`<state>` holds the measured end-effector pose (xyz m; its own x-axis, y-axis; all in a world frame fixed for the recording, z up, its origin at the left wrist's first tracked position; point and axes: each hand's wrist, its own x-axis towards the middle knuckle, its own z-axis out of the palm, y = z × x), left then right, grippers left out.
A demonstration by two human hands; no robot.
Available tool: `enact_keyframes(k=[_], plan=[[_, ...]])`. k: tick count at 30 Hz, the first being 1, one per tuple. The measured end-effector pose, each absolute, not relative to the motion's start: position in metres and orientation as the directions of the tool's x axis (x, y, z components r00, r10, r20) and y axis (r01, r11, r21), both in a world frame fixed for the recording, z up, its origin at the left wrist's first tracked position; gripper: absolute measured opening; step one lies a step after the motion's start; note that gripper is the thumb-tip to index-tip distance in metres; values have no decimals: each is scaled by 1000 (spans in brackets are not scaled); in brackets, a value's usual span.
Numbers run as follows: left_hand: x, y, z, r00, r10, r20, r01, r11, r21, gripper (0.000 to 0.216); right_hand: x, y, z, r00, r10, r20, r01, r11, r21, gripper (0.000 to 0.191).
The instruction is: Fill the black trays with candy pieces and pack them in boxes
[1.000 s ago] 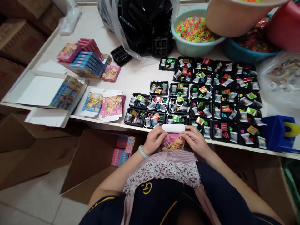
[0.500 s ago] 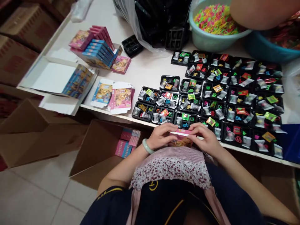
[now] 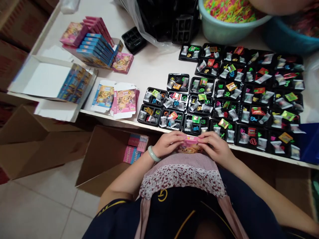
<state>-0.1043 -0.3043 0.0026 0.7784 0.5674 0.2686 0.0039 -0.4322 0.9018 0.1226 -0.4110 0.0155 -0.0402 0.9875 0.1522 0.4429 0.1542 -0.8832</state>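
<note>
Head view: pink box (image 3: 191, 146), just below the frame's centre, clamped between left hand (image 3: 169, 144) and right hand (image 3: 217, 146) at its ends. Judged: even pressure on both top corners, thumbs bracing the front, should avoid creasing.

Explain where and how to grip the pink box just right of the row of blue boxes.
Probably the pink box is best pinched across its near and far edges at the right end, coming from the right: it lies flat, and its left end is crowded by the row of blue boxes.
</note>
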Motion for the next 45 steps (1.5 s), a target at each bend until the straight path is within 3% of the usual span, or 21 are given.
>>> enact_keyframes(k=[5,8,10,12,14,17,20,24,26,29,38,45], plan=[[-89,-303,15,638,758,134,127,-276,953,23,134,-414,24,82,992,98,273,72,-959,23],[-76,-295,23,557,802,215,125,-337,933,15,191,-438,29,294,952,81,371,-36,-928,24],[-65,-289,22,517,815,261,113,-367,923,12,248,-470,28,562,818,124,500,-216,-839,20],[-55,-288,16,551,801,235,121,-355,927,10,304,-511,26,815,538,215,503,-472,-724,25],[-49,-290,12,617,766,180,149,-339,929,12,346,-546,22,903,366,224,426,-706,-565,29],[-46,-294,13,669,734,111,211,-332,919,15,380,-568,16,930,336,148,367,-847,-385,29],[-45,-293,17,697,711,89,238,-347,907,15,393,-564,11,946,319,52,315,-876,-365,22],[-43,-290,18,699,709,93,247,-362,899,14,401,-567,1,970,223,-92,77,-649,-757,20],[-43,-290,17,689,719,89,258,-359,897,14,401,-574,-6,968,197,-153,-29,-521,-853,28],[-45,-290,16,701,711,60,267,-340,902,16,396,-582,-15,972,166,-167,-64,-498,-865,34],[-51,-288,12,689,724,46,294,-337,895,18,393,-582,-18,968,154,-196,-76,-567,-820,27],[-49,-291,15,694,717,63,256,-328,909,18,381,-590,-6,988,127,-86,25,-689,-724,28]])
